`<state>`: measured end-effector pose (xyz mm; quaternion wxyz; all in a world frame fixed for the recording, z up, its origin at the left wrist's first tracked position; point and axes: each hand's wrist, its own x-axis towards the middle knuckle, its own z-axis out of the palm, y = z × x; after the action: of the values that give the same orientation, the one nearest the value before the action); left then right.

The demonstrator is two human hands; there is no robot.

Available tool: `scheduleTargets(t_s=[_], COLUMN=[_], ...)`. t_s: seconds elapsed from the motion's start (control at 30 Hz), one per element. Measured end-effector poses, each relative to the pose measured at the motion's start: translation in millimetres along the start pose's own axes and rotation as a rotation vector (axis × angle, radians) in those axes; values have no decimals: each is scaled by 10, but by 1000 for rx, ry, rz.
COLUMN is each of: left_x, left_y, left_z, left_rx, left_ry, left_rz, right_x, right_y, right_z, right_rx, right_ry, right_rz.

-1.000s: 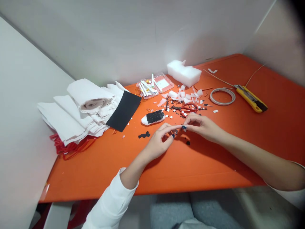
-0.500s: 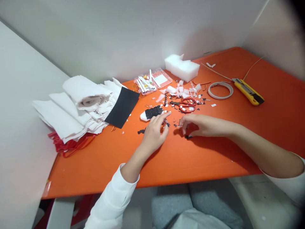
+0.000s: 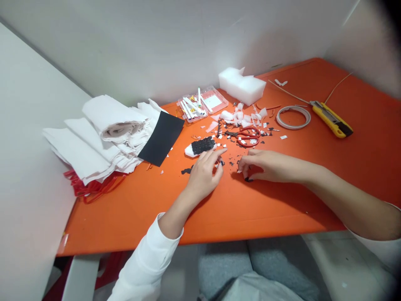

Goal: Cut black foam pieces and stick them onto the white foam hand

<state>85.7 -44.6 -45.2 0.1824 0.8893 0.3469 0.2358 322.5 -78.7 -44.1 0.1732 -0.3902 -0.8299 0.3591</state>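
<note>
Low over the orange table (image 3: 125,225), my left hand (image 3: 205,171) has its index finger stretched out and its thumb apart. A dark spot shows at its thumb tip; I cannot tell whether it is a nail or a scrap. Just beyond lies a white, pointed foam piece (image 3: 189,151) covered with overlapping black scraps (image 3: 203,145). To the right, my right hand (image 3: 255,165) is bent downward with a gap between fingers and thumb. A tiny white bit shows under its fingertips, not clearly gripped. Small black scraps (image 3: 231,163) lie between the hands.
Red-handled scissors (image 3: 249,137) lie among foam shreds (image 3: 241,118). Behind are a marker box (image 3: 216,109) and white foam block (image 3: 242,85). A tape roll (image 3: 293,117) and yellow utility knife (image 3: 332,120) sit right; black card (image 3: 161,139) and white paper stack (image 3: 90,144) left.
My right hand has shifted slightly right, and its fingertips are a little lower. My left hand stays nearly in place. The camera view has moved slightly.
</note>
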Motion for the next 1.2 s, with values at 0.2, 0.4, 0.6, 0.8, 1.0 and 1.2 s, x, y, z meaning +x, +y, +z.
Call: scheduleTargets(t_s=[0.2,0.4,0.6,0.8,1.0,1.2], left_x=[-9,-11,-10,-7,-5,17], left_y=[12,25,106,188,171,165], left_z=[6,7,-18,3,2,10], left_rx=[9,-13,-251,-471,-608,-794], left_ry=[13,-14,-164,-308,-298,-266], left_rz=[14,15,-141,-281,-363,-513], right_x=[4,26,61,84,71,60], right_y=[-28,-74,-74,-114,-205,-187], right_z=[12,38,116,185,190,205], right_rx=[-6,52,378,357,359,405], right_ry=[0,4,105,193,242,380], right_rz=[22,96,162,201,199,183])
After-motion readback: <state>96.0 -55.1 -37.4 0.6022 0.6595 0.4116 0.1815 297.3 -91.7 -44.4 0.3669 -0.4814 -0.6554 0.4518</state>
